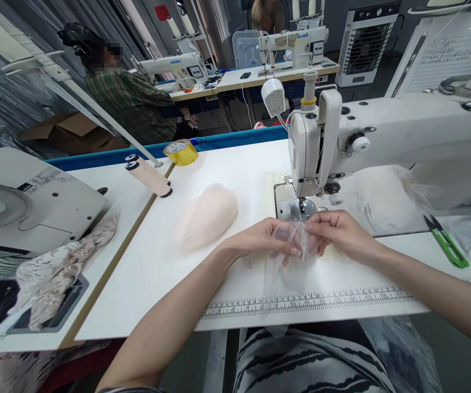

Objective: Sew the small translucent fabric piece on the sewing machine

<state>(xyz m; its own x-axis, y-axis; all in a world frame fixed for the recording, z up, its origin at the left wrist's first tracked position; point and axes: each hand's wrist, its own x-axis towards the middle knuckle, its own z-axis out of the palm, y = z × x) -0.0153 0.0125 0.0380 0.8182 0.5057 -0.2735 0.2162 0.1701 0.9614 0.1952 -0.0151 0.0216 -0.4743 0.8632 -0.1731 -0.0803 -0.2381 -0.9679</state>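
Observation:
My left hand (266,238) and my right hand (339,232) meet just in front of the sewing machine's needle plate (287,206). Both pinch a thin, see-through piece of sheer fabric (284,256) that hangs from my fingers down over the table's front edge. The white sewing machine head (317,142) stands directly behind my hands. A pale pink pile of sheer fabric (208,215) lies on the white table (157,273) to the left of my left hand.
Green thread snips (446,241) lie at the right. A roll of yellow tape (181,151) and a cream thread cone (149,176) sit at the back left. Lace fabric (59,267) drapes over a neighbouring machine. A person in a plaid shirt (131,103) sits beyond. A printed ruler (321,300) runs along the table's front.

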